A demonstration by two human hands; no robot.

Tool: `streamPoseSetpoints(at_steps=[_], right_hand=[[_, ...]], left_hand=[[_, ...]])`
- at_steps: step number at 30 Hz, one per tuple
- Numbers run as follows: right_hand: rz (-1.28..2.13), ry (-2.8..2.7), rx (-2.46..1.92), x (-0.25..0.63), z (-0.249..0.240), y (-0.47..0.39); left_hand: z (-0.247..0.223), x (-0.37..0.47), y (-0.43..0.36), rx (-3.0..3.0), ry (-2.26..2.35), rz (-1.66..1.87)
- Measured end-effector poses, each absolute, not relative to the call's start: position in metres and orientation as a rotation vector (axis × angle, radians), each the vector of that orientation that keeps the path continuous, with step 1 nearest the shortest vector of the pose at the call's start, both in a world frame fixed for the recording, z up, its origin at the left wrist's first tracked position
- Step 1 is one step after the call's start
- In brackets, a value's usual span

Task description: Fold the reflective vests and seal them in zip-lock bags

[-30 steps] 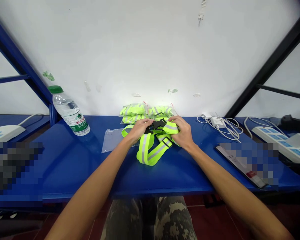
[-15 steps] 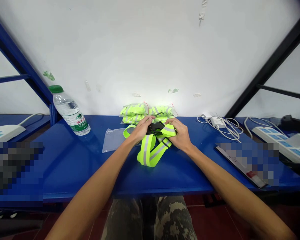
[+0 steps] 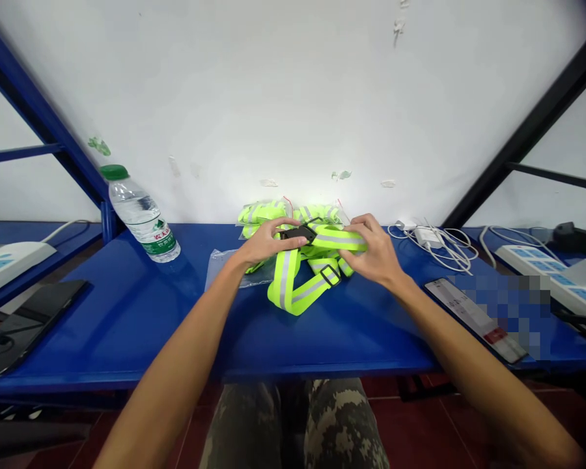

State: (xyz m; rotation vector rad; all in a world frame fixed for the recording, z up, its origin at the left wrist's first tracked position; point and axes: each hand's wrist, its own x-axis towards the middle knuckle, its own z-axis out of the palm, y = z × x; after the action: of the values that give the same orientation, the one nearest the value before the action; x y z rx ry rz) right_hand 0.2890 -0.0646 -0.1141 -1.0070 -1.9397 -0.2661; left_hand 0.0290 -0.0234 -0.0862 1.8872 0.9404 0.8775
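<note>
A neon-yellow reflective strap (image 3: 284, 286) with a grey stripe hangs in loops over the blue table. My left hand (image 3: 272, 242) is closed on the strap's black buckle (image 3: 300, 233), thumb along its near side. To the right, my right hand (image 3: 374, 253) pinches a stretch of the strap running out from the buckle. A black slider (image 3: 329, 275) sits on a lower loop. Under my left hand lies a clear plastic bag (image 3: 217, 264), partly covered. Behind the hands are bagged yellow straps (image 3: 264, 212), partly hidden.
A water bottle (image 3: 144, 221) with a green cap stands at the left. On the right are a white charger with coiled cable (image 3: 430, 238), a phone (image 3: 473, 316) and a power strip (image 3: 557, 273). Another dark phone (image 3: 24, 326) lies far left, by a second power strip (image 3: 12, 260).
My right hand has moved right, drawing the strap out straighter from the buckle. My left hand has shifted slightly left, and its hold on the buckle continues. The view has tilted a little.
</note>
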Motion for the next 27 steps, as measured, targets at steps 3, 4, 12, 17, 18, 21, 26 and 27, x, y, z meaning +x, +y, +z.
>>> streamPoseSetpoints(at_steps=[3, 4, 12, 17, 18, 21, 26, 27], right_hand=[[-0.267, -1.947, -1.155, 0.31, -0.103, -0.066], [-0.241, -1.942, -1.203, 0.316, -0.099, -0.067], [0.68, -2.103, -1.124, 0.333, -0.078, -0.068], [0.393, -2.213, -1.065, 0.308, -0.076, -0.035], [0.387, -2.288, -1.092, 0.306, -0.074, -0.029], [0.328, -2.416, -1.248, 0.313, -0.061, -0.021], [0.387, -2.283, -1.479, 0.353, -0.03, -0.035], [0.417, -2.274, -1.492, 0.361, -0.025, -0.039]], left_hand=[[-0.069, 0.018, -0.023, 1.995, 0.889, 0.729], [-0.065, 0.016, -0.021, 2.036, 0.876, 0.691], [-0.04, 0.032, -0.017, 2.073, 0.737, 0.79], [-0.022, 0.044, -0.027, 2.044, 0.706, 0.736], [-0.019, 0.043, -0.028, 2.049, 0.727, 0.744], [-0.012, 0.031, -0.024, 2.031, 0.824, 0.824], [-0.01, -0.006, -0.004, 1.969, 1.093, 0.822], [-0.01, -0.012, 0.0, 1.987, 1.138, 0.778]])
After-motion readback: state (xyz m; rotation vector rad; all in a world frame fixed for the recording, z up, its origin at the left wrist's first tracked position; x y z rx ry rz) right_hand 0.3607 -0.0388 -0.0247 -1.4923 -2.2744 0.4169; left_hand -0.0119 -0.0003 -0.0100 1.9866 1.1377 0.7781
